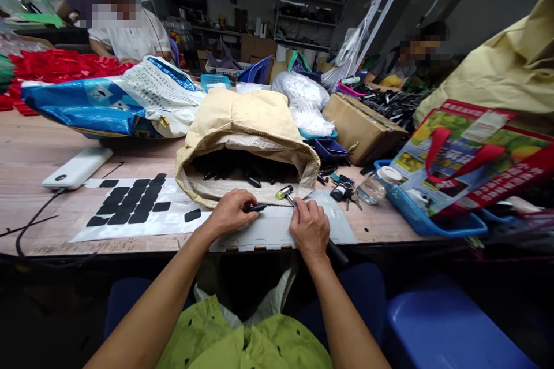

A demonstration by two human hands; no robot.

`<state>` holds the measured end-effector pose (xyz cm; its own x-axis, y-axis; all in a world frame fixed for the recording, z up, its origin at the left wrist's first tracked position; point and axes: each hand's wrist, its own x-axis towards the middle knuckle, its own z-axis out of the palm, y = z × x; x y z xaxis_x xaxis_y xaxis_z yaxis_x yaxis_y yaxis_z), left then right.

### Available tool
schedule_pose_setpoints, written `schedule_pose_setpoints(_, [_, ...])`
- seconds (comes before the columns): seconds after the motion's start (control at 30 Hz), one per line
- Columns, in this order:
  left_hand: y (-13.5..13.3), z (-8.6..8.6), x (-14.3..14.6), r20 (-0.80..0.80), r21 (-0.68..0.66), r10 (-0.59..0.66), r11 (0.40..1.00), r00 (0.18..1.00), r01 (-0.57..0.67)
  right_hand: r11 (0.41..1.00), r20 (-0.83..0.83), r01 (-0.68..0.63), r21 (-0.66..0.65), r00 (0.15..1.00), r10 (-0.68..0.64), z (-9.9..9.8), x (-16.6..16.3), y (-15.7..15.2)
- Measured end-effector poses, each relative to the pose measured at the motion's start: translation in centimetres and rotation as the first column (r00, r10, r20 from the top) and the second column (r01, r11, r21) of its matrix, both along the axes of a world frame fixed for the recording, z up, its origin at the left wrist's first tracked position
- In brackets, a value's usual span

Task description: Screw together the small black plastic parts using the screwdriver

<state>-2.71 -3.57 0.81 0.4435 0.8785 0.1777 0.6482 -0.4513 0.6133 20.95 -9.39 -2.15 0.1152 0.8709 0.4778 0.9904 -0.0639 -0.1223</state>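
Note:
My right hand (310,227) is closed around a small hammer (284,192). Its head has a yellow-green face, and its dark handle sticks out below the fist. Between the fingers of my left hand (230,211) is a slim black pen-like piece (256,208), pointing right. Both hands are over a light grey board (268,231) at the table's front edge. Just behind them lies a tan woven sack (244,110), its mouth facing me, with many black pieces (254,182) inside. The hammer head is close to the sack's lower lip; whether they touch I cannot tell.
On the left are a white sheet with black stickers (130,207), a white power bank (78,168) and a blue-white bag (112,103). Keys (352,198), a jar (372,189), a blue basket (433,224) and a cardboard box (361,126) stand right. Other people sit beyond.

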Motion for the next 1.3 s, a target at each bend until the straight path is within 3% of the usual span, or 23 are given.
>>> schedule_pose_setpoints(0.2, [-0.6, -1.9, -0.1, 0.064, 0.007, -0.014, 1.0, 0.998, 0.014, 1.0, -0.012, -0.01, 0.0, 1.0, 0.01, -0.1, 0.1, -0.1])
schedule_pose_setpoints(0.47, [-0.6, -2.2, -0.3, 0.109, 0.014, 0.0, 1.0, 0.994, -0.002, 0.997, -0.174, -0.081, -0.005, 0.982, 0.079, 0.8, 0.7, 0.1])
schedule_pose_setpoints(0.6, [-0.5, -2.2, -0.2, 0.116, -0.002, 0.013, 1.0, 0.993, -0.013, 0.973, -0.42, -0.209, 0.098, 0.878, 0.231, 1.8, -0.2, -1.1])
schedule_pose_setpoints(0.73, [-0.4, -2.2, 0.1, 0.125, -0.049, 0.053, 0.998, 0.991, -0.047, 0.918, -0.55, -0.388, 0.079, 0.751, 0.365, 2.8, -2.0, -2.6])
schedule_pose_setpoints(0.83, [-0.3, -2.1, 0.3, 0.119, -0.061, 0.078, 0.996, 0.99, -0.071, 0.897, -0.539, -0.439, 0.051, 0.744, 0.395, 3.2, -3.3, -3.4])
schedule_pose_setpoints(1.03, [-0.3, -2.1, 0.3, 0.086, -0.037, 0.089, 0.996, 0.992, -0.086, 0.89, -0.436, -0.455, -0.026, 0.806, 0.399, 2.9, -4.3, -4.0])
schedule_pose_setpoints(1.3, [-0.3, -2.4, 0.4, 0.138, -0.061, 0.108, 0.993, 0.985, -0.1, 0.916, -0.452, -0.401, 0.013, 0.815, 0.364, 3.1, -3.2, -4.2])
